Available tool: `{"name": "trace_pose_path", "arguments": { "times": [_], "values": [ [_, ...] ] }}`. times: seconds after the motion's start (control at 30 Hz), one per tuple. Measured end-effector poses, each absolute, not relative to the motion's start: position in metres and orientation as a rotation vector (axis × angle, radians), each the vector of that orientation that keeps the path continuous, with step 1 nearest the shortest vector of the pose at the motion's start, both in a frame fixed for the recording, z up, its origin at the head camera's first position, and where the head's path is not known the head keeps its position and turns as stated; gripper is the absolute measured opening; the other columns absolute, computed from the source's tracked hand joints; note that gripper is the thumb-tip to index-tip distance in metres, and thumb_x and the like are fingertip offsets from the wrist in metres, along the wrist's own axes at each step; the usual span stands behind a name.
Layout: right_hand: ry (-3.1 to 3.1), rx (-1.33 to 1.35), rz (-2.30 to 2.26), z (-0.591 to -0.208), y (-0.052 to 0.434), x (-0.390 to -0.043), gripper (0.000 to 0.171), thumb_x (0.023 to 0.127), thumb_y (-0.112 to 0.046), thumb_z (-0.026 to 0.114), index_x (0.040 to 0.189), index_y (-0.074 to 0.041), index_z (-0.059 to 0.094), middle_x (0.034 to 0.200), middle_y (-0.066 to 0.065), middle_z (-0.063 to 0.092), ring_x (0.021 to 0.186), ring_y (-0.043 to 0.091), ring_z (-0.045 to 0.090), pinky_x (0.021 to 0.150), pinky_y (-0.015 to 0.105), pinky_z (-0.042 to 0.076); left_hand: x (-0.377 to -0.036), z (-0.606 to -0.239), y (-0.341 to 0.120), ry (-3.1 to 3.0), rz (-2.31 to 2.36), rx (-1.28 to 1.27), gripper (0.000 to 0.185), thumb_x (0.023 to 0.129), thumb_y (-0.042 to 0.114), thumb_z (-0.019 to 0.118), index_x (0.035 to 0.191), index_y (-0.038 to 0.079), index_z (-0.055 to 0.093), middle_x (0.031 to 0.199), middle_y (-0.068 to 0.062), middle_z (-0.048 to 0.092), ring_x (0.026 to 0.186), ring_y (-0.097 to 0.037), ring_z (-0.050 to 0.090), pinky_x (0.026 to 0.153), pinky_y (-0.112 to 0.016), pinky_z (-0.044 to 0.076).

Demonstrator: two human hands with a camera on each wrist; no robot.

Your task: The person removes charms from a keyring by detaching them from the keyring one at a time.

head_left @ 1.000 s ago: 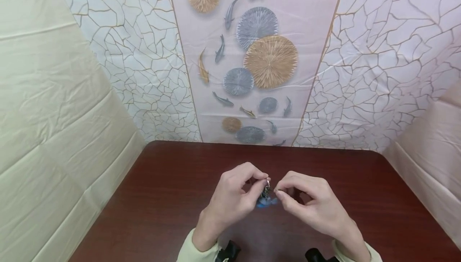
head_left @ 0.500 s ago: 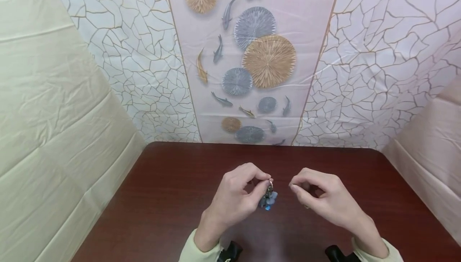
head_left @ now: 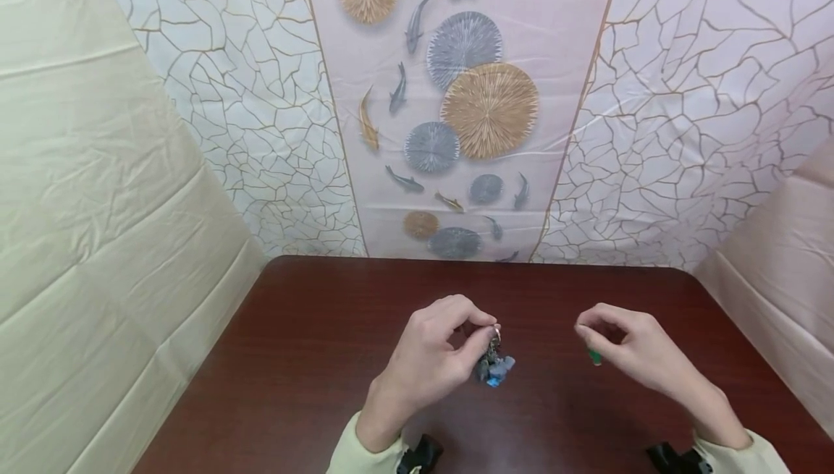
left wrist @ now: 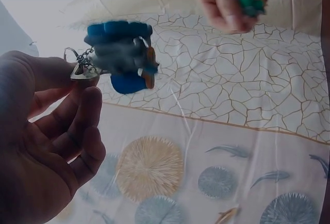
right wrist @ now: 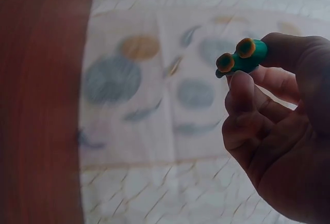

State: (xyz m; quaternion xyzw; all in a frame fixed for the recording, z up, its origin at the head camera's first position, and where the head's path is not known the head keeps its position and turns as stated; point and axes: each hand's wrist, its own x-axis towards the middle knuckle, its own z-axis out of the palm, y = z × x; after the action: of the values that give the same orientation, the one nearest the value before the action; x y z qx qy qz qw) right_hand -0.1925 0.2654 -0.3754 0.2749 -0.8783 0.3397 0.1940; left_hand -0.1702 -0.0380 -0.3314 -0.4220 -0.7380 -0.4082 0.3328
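Hands pulled apart now versus a second ago, when both were pinched together right at the keyring (head_left: 495,332); right hand (head_left: 635,354) swung well off to the right of it, carrying a small green charm (head_left: 595,356) with two orange-brown knobs; looks like that piece is off the ring, so the separating part seems done.

Left hand (head_left: 433,358) staying put over the dark wood table (head_left: 293,358), thumb and forefinger pinched on the metal ring; short chain (left wrist: 82,56) running off it; blue and grey charm cluster (head_left: 495,370) dangling just below the ring, barely above the tabletop, maybe brushing it, hard to tell.

Right hand curled up, green charm nipped between thumb tip and forefinger, other fingers tucked in; held clear above the table, same height as the ring, well to its right.
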Motion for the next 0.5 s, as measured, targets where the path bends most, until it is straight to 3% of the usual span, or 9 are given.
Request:
{"name": "trace_pose_path", "arguments": {
  "times": [0.27,0.5],
  "values": [
    [-2.724,0.522,0.896,-0.394,0.309,-0.208,0.004,0.094,-0.016,0.065,0.091,-0.019,0.064,0.064,-0.015,0.062,0.055,0.002,0.056,0.05,0.022,0.045,-0.171,-0.333,-0.036,-1.952,-1.07,-1.11,0.012,0.085,0.002,0.069,0.088,0.014,0.068,0.084,0.006,0.07,0.07,0.0,0.057,0.066,-0.004,0.046],
    [-2.872,0.408,0.827,-0.413,0.343,-0.224,0.004,0.095,-0.017,0.064,0.094,-0.013,0.065,0.068,-0.007,0.065,0.056,0.001,0.057,0.052,0.023,0.047,-0.172,-0.334,-0.036,-1.967,-1.09,-1.13,0.009,0.087,0.004,0.067,0.088,0.013,0.068,0.085,0.005,0.071,0.071,0.001,0.058,0.066,-0.004,0.046]
  ]
}}
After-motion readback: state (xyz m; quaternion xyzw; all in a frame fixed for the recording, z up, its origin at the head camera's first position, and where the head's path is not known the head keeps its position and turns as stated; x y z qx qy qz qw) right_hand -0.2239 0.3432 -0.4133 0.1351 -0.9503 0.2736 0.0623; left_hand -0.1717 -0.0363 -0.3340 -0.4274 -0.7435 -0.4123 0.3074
